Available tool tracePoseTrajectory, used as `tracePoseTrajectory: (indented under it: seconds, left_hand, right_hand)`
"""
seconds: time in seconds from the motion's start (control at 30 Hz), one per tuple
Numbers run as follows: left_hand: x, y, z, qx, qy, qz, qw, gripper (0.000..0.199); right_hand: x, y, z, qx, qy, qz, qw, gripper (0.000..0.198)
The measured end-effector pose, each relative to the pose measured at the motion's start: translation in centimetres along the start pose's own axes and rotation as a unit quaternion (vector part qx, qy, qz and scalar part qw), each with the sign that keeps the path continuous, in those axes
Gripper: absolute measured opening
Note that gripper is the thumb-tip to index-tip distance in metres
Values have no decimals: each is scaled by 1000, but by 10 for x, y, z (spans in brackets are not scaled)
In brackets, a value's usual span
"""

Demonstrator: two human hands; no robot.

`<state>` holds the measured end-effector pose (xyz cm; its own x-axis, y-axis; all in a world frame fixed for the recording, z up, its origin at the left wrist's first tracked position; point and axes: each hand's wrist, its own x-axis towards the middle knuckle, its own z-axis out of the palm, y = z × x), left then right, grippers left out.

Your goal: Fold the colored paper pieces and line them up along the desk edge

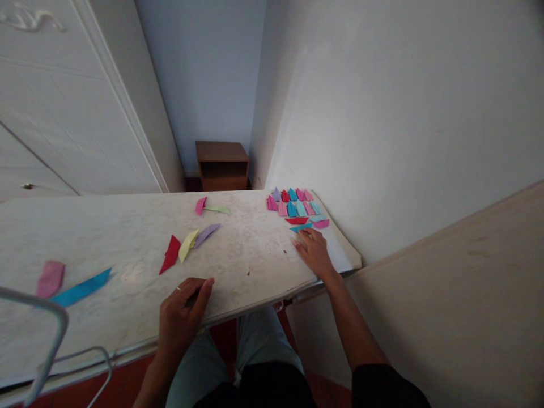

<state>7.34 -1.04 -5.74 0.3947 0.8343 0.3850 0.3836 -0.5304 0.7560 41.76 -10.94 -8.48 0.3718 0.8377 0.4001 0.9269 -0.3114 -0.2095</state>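
Fingers of a person's right hand (315, 253), slightly spread, apparently touch a blue folded paper (300, 228) at the right end of a white table (238, 266), before close-set folded pieces (291, 209), seemingly rowed for order. The left hand (182, 309) curls loosely at the near edge, its contents hidden; a yellow piece (188, 245) lies beyond, perhaps kept within reach.

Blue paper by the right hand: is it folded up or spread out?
Folded, it seems: the blue paper by the right hand shows a narrow shape with a pointed left end, not an open sheet.
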Motion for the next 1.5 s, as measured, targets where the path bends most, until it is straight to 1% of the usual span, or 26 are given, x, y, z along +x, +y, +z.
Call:
tracePoseTrajectory:
  seconds: [0.23,0.47,0.8,0.93,1.1,1.2,1.3,1.4,1.5]
  left_hand:
    - [0,0,1,6,4,13,1000,27]
    - [-1,0,2,3,-1,-1,1000,27]
    - [-2,-1,3,-6,2,6,1000,25]
    - [-2,0,2,-15,-1,-5,1000,27]
    - [-2,1,2,-26,4,-19,999,29]
    - [-4,2,2,-38,5,-22,999,28]
    - [-5,3,1,-45,5,-34,998,30]
    - [-4,5,0,-56,9,-50,997,32]
    - [1,2,-4,-71,18,-69,995,31]
  right_hand:
    - [1,-1,1,6,6,-2,1000,39]
    - [5,-3,2,11,2,0,1000,41]
    - [0,-6,1,11,32,-15,999,38]
    - [-2,-5,1,10,33,-17,999,38]
    - [-5,-6,2,27,43,-36,998,38]
    - [-11,-14,4,58,56,-43,996,37]
    - [-19,-29,6,119,53,-59,990,38]
    - [-24,-50,6,206,17,-68,976,37]
    - [-24,-68,5,287,-44,-46,956,33]
